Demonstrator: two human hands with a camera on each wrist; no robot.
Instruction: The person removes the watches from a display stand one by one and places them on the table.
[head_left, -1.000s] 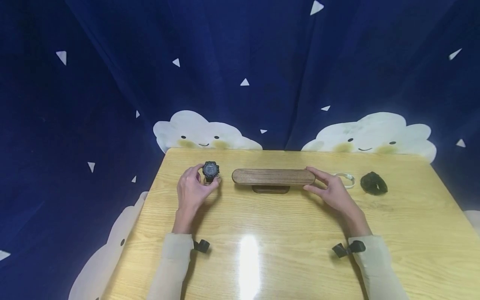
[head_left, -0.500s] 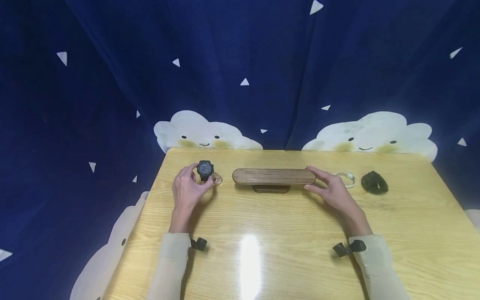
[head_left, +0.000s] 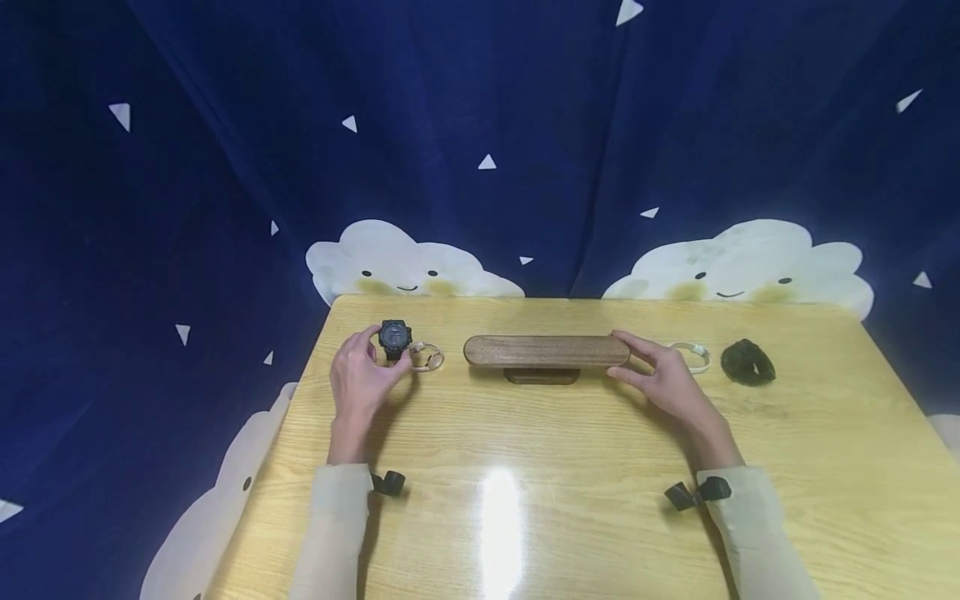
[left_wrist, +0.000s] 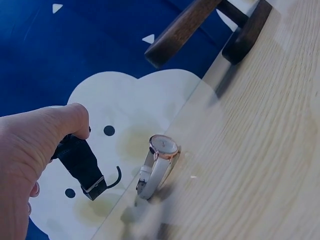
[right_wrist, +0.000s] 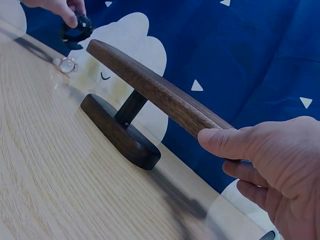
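My left hand (head_left: 362,377) pinches a black digital wristwatch (head_left: 395,335) between thumb and fingers. In the left wrist view, the black watch strap (left_wrist: 82,165) hangs down, above the table. Just to the right of that hand, a watch with a white strap and rose-gold case (left_wrist: 159,162) rests on the table. My right hand (head_left: 671,385) grips the right end of the top bar of a dark wooden T-shaped stand (head_left: 543,352). The stand's oval base (right_wrist: 120,132) rests on the table, and its bar is bare.
Right of my right hand lies a white band (head_left: 697,357), partly hidden by the fingers. Farther right is a dark, ring-like object (head_left: 747,363) of unclear kind. A blue curtain with clouds (head_left: 487,108) rises behind the wooden table (head_left: 600,500).
My left hand has moved left with the black watch, away from the stand, so the white-strap watch shows more fully. My right hand keeps its hold on the bar.
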